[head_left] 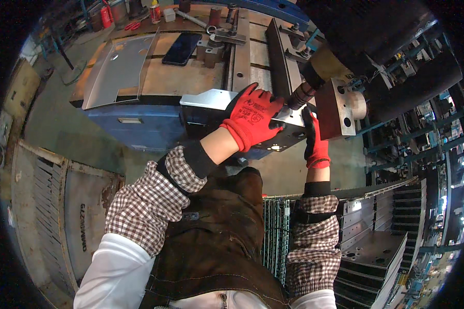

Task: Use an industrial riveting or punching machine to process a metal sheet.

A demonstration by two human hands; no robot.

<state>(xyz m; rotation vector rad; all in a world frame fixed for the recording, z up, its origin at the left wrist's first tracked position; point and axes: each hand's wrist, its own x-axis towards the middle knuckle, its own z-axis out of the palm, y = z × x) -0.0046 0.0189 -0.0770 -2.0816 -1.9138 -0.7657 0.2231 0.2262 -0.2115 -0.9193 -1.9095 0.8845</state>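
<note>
The person's red-gloved left hand holds a bent sheet-metal part at the front edge of the surface, by the machine spindle. The red-gloved right hand is at its right end; whether that grip is closed, one cannot tell.

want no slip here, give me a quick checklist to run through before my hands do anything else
1. Gloves on both hands: ok, both are red.
2. Left hand on the sheet-metal part: ok, it rests on top.
3. Right hand gripping the part: cannot tell, it is at the right end.
4. Fingers well away from the dark cylindrical tool: not ok, I'd say; both hands are close.
5. Tool tip off the part: cannot tell.
6. Worktable free of loose items: not ok, a phone lies there.
</note>
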